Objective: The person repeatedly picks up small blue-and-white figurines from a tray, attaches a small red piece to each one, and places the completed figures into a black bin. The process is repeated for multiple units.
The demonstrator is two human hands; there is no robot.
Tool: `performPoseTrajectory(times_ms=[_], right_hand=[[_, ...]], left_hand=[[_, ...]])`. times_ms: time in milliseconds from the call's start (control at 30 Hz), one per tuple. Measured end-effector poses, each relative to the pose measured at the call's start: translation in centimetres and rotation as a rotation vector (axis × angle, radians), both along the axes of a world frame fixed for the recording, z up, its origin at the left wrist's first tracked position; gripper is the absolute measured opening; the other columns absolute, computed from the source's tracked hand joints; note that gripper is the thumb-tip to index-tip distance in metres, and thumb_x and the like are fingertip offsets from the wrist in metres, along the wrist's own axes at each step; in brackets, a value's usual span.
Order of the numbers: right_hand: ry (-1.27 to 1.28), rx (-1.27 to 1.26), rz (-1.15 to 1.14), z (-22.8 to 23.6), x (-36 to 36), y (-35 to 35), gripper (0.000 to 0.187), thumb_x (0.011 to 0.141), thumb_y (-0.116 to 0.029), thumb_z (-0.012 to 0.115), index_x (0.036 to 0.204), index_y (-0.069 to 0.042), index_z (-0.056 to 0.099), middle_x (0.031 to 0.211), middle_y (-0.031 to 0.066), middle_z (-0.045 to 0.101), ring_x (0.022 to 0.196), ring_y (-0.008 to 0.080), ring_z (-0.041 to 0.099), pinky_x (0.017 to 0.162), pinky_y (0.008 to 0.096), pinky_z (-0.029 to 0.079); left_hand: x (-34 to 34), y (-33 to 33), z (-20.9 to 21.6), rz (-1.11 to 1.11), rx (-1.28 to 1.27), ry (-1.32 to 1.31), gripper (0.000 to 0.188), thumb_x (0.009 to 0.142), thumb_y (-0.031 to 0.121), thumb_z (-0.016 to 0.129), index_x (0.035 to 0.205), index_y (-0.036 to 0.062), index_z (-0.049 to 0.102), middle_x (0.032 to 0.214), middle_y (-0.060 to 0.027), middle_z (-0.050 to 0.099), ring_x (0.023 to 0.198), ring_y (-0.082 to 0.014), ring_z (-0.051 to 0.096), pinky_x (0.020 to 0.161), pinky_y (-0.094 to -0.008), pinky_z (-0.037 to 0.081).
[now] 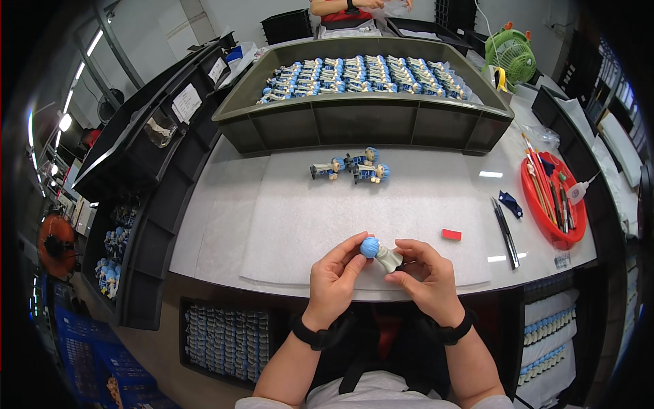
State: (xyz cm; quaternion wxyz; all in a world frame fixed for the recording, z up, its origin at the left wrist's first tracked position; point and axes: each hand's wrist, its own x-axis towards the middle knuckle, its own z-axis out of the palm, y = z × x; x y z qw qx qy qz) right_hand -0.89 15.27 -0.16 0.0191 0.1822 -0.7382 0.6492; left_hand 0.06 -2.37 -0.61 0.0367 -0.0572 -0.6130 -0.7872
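Between my two hands, just above the near part of the white foam sheet (286, 232), is a small figurine (387, 258) with blue hair and a cream-coloured body, its back turned up. My left hand (337, 270) pinches the blue head between thumb and fingers. At the other end, my right hand (426, 273) grips the lower body. Three similar figurines (368, 174) lie close together farther up the sheet. To the right of my hands rests a small red block (451, 234).
A large grey bin (361, 123) full of figurine rows stands at the back. On the right are a red tray (579, 228) of brushes and pens, a black pen or knife (505, 232), and a green fan (511, 56). Black crates (174, 225) line the left. A co-worker's hand (371, 4) shows beyond.
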Motion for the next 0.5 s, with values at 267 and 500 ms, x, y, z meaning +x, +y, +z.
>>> performPoseTrajectory(times_ms=[267, 500], right_hand=[[0.03, -0.031, -0.017, -0.29, 0.02, -0.14, 0.046, 0.074, 0.0, 0.075, 0.116, 0.004, 0.056, 0.101, 0.0162, 0.065, 0.092, 0.0196, 0.066, 0.078, 0.0288, 0.055], [0.04, -0.038, -0.021, -0.5, -0.03, -0.06, 0.046, 0.074, -0.001, 0.075, 0.115, 0.003, 0.057, 0.101, 0.016, 0.066, 0.091, 0.0195, 0.066, 0.078, 0.0287, 0.055]], left_hand=[[0.11, -0.16, -0.23, -0.021, -0.009, 0.032, 0.034, 0.093, -0.001, 0.05, 0.127, -0.0032, 0.051, 0.121, -0.0123, 0.058, 0.109, -0.0173, 0.058, 0.094, -0.0294, 0.048], [0.11, -0.1, -0.15, -0.022, -0.003, 0.014, 0.034, 0.093, -0.001, 0.05, 0.127, -0.003, 0.051, 0.121, -0.0125, 0.058, 0.11, -0.0176, 0.057, 0.093, -0.0297, 0.048]])
